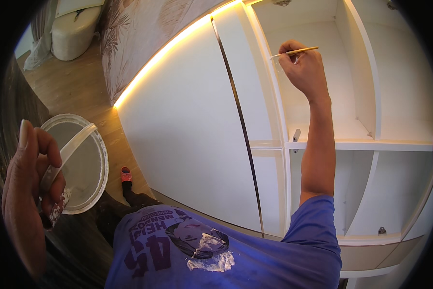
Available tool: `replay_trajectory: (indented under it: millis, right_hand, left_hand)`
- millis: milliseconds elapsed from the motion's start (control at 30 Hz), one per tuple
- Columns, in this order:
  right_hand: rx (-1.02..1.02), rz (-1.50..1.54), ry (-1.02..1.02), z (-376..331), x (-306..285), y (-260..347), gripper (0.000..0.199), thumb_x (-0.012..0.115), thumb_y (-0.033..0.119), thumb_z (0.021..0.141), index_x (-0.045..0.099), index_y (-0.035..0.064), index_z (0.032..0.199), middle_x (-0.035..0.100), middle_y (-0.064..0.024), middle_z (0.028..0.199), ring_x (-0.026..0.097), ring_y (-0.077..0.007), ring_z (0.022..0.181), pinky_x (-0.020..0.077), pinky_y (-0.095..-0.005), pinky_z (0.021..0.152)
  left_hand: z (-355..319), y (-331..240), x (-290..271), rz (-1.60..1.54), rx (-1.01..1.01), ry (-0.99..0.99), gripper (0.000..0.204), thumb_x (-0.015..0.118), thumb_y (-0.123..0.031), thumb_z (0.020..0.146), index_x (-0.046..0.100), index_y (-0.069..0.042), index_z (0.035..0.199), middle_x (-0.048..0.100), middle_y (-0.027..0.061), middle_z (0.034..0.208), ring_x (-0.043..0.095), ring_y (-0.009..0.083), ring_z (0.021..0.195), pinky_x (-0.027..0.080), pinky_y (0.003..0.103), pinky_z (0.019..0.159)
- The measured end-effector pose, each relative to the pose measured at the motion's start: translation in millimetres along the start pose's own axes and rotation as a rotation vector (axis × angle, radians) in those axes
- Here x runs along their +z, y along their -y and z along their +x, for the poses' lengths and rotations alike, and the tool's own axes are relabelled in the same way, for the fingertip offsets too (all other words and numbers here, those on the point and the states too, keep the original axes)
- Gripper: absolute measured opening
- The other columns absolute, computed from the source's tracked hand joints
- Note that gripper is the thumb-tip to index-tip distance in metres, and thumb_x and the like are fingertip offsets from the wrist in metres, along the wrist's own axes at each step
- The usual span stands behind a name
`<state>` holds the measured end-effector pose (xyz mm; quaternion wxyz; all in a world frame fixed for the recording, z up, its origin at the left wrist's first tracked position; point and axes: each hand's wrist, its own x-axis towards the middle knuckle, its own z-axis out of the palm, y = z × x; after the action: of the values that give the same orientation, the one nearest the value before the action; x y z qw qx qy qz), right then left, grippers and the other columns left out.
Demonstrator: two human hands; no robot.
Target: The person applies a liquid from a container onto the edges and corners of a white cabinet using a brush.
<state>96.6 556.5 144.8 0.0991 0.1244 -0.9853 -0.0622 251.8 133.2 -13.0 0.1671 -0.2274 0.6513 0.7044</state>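
My right hand (pixel 303 67) is raised at the upper right, its fingers pinching a thin paintbrush (pixel 301 51) with a wooden-coloured handle. The pale tip of the brush points left, at the white front edge of an open shelf cabinet (pixel 280 103); whether it touches cannot be told. On the left, my left hand (pixel 35 176) curls its fingers round the white plastic handle (pixel 74 146) of a round bucket (pixel 104 166). Pale, whitish grey shows inside the bucket, and its rim is smeared. White paint marks some fingers of this hand.
A large white panel (pixel 187 106) with a dark vertical strip (pixel 236 91) stands ahead, lit along its top edge. Strips of masking tape (pixel 269 91) run beside the shelves. A pale rounded seat (pixel 74 36) stands on the wooden floor (pixel 76 91) at the far left.
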Motion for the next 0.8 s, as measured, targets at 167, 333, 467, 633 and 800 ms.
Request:
replay_trajectory:
  millis: [167,333,467,633,800]
  right_hand:
    - [0.009,0.018,-0.012,3.3,3.4,4.9,0.013,0.064,0.013,0.088,0.07,0.0013,0.091,0.066,-0.0066,0.065,0.06,-0.0142,0.058,0.0485,-0.0307,0.062]
    - [-0.06,0.037,-0.065,6.5,7.6,1.5,0.013,0.065,0.012,0.091,0.072,0.0023,0.095,0.072,-0.009,0.075,0.066,-0.0174,0.065,0.0528,-0.0321,0.066]
    - [-0.105,0.081,-0.099,7.7,9.6,1.0,0.011,0.064,0.01,0.091,0.072,0.0024,0.095,0.072,-0.0091,0.079,0.067,-0.0176,0.067,0.0538,-0.0327,0.068]
    - [-0.04,-0.006,-0.035,7.0,4.8,3.3,0.013,0.063,0.012,0.088,0.07,0.0014,0.092,0.067,-0.0073,0.069,0.059,-0.0159,0.06,0.0488,-0.0309,0.062]
    - [-0.042,-0.018,-0.02,11.0,3.9,6.1,0.014,0.063,0.014,0.086,0.069,0.0015,0.088,0.06,-0.0058,0.061,0.051,-0.0145,0.053,0.044,-0.0305,0.057]
  left_hand:
    - [-2.2,-2.2,-1.3,-0.026,0.0,0.053,0.066,0.037,-0.074,0.102,0.053,-0.012,0.085,0.043,-0.0002,0.048,0.028,0.0051,0.034,0.022,0.021,0.037]
    - [-4.5,-4.2,-0.5,-0.048,-0.024,0.058,0.066,0.037,-0.074,0.102,0.054,-0.012,0.085,0.043,-0.0004,0.048,0.028,0.005,0.035,0.022,0.021,0.038]
    - [-5.0,-4.6,0.0,-0.054,-0.042,0.04,0.066,0.036,-0.074,0.102,0.054,-0.012,0.085,0.043,-0.0005,0.048,0.029,0.0052,0.035,0.022,0.021,0.038]
    - [-4.1,-3.5,-1.6,0.014,0.004,0.029,0.065,0.035,-0.072,0.103,0.053,-0.012,0.086,0.043,-0.0007,0.049,0.029,0.0049,0.037,0.022,0.021,0.04]
    - [-10.5,-7.7,-3.1,0.063,-0.014,0.039,0.061,0.036,-0.07,0.105,0.051,-0.012,0.089,0.043,-0.0025,0.054,0.036,0.0042,0.041,0.033,0.02,0.04]
